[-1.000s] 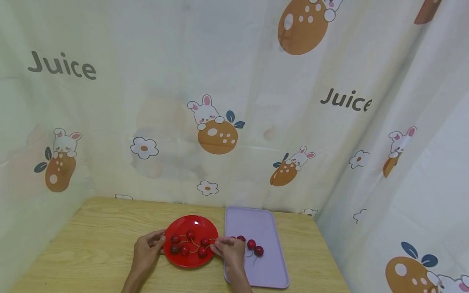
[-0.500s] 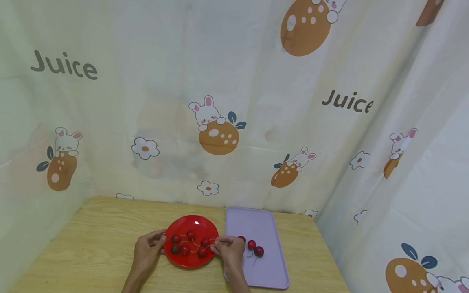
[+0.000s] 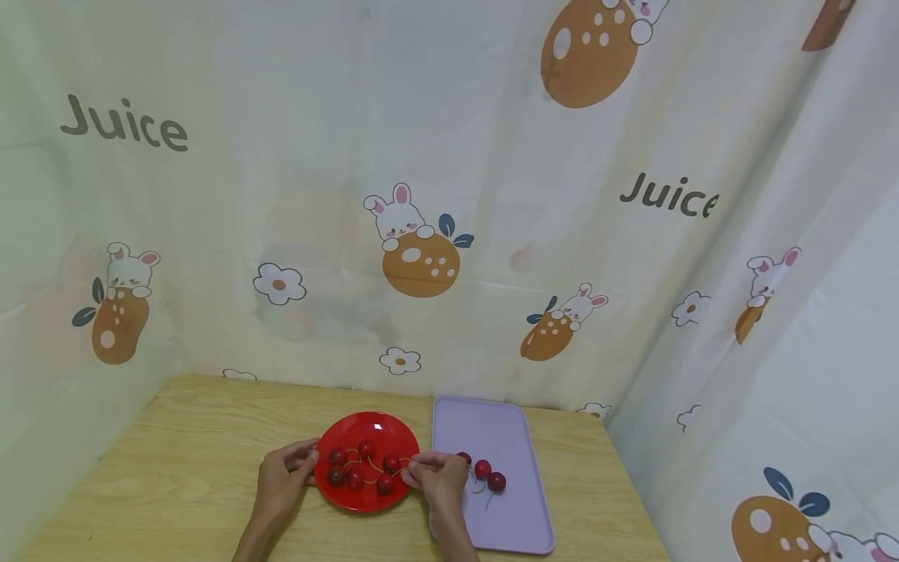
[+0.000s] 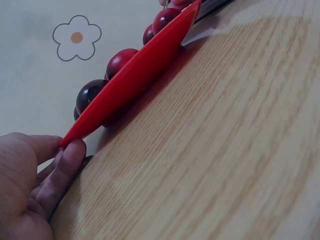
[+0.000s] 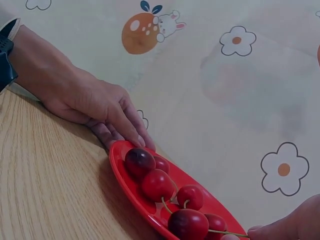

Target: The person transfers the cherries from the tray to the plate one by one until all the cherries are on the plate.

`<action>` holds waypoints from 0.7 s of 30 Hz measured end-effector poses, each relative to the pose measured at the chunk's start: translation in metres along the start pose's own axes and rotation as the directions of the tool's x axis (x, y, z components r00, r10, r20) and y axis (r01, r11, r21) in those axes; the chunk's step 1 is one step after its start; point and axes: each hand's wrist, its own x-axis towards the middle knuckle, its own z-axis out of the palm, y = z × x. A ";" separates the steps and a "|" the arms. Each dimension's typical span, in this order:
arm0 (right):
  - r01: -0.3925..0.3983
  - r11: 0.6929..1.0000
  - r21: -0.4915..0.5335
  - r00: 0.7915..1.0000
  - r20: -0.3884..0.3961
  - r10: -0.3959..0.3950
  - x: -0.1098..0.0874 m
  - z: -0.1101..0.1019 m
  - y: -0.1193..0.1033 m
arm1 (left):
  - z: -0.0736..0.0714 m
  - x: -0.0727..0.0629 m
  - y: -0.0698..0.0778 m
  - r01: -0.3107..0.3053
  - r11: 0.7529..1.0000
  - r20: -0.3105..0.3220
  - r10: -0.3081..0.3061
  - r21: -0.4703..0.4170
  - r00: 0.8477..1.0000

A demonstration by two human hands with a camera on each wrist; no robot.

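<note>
A red plate (image 3: 350, 431) holds several dark red cherries (image 3: 356, 474) with thin green stems. My left hand (image 3: 279, 480) grips its left rim, thumb on top and fingers beneath, as the left wrist view shows. At the right rim, my right hand (image 3: 441, 476) pinches a cherry stem (image 5: 227, 232) between thumb and finger. The cherry (image 5: 189, 224) on that stem lies in the plate. A lilac tray (image 3: 477, 421) stands to the right, partly under my right hand and forearm. On it lie more cherries (image 3: 482, 469), some partly behind my hand.
A light wooden table (image 3: 175, 460) bears the plate and tray, which stand close side by side. Behind the table and along both sides hangs a pale curtain (image 3: 316, 156) printed with rabbits, fruit and flowers.
The cherries at the plate's right side have shifted slightly left. A cherry on the tray that showed beside my right hand is now behind it. My left hand has stayed at the rim.
</note>
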 end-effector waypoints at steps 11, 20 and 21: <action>0.007 1.000 -0.008 1.000 -0.003 -0.007 0.000 0.003 -0.001 | 0.000 0.002 -0.002 0.007 1.000 -0.005 -0.007 0.005 1.000; 0.010 1.000 -0.023 1.000 -0.010 -0.011 0.002 0.008 -0.001 | 0.002 0.000 0.000 0.009 1.000 -0.014 -0.009 -0.016 1.000; 0.008 1.000 -0.024 1.000 -0.010 -0.009 0.002 0.008 -0.001 | 0.002 0.000 0.000 0.008 1.000 -0.016 -0.008 -0.017 1.000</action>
